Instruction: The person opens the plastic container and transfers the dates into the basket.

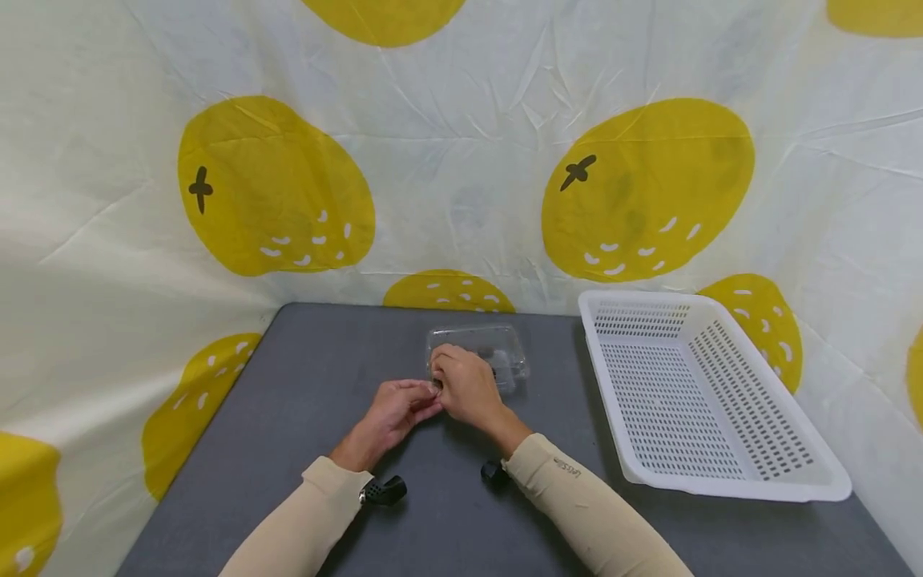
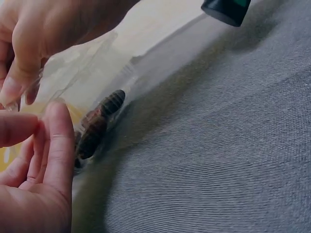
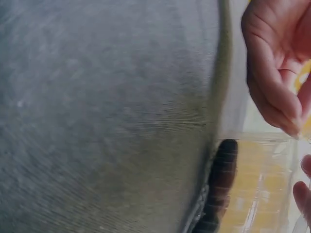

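A clear plastic clamshell box (image 1: 513, 343) lies near the far edge of the table. Several dark brown, ridged oval pieces (image 2: 95, 133) show through its wall; what they are is unclear. At the box's near left corner both hands meet. My left hand (image 1: 395, 410) pinches the plastic edge between thumb and fingertips. Bent over that same corner, my right hand (image 1: 467, 385) grips the edge with its thumb and fingers and covers part of the box. The right wrist view shows the transparent wall (image 3: 262, 184) beside the left hand (image 3: 274, 73).
A white perforated plastic basket (image 1: 728, 486) stands at the right on the dark grey table (image 1: 310, 361). Behind the table hangs a white cloth (image 1: 461, 192) with yellow fruit prints. Black wrist cameras (image 1: 384, 490) sit at both sleeve cuffs.
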Available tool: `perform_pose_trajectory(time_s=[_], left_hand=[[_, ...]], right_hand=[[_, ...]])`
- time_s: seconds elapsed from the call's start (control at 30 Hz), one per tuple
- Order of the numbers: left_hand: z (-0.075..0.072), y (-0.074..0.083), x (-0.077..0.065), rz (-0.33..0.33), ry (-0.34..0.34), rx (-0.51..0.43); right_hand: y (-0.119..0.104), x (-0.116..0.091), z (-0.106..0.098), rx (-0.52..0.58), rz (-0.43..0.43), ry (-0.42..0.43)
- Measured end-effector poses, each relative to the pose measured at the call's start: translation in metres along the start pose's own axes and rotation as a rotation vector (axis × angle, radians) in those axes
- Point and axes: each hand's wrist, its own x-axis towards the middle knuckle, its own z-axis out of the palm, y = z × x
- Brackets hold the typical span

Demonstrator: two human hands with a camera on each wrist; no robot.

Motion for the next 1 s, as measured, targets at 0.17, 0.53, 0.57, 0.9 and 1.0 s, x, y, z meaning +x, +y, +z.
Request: perform_pose_trajectory(time_s=[0.17,0.53,0.57,0.9,1.0], left_hand=[[0.003,0.005,0.003,0.001,0.021,0.005],[0.021,0.014,0.013,-0.054,0.101,-0.035],[0.022,0.016,0.014,-0.050,0.107,-0.035],[0.025,0.015,0.014,-0.077,0.158,-0.005],[0.024,0.016,0.013,-0.083,0.155,-0.003]], right_hand=[[0.005,0.005,-0.004,0.055,-0.007,0.032],[0.018,0.000,-0.005,0.015,-0.129,0.032],[0.019,0.001,-0.006,0.011,-0.126,0.028],[0.028,-0.007,-0.010,0.051,-0.066,-0.054],[0.031,-0.012,-0.014,0.059,-0.016,-0.074]])
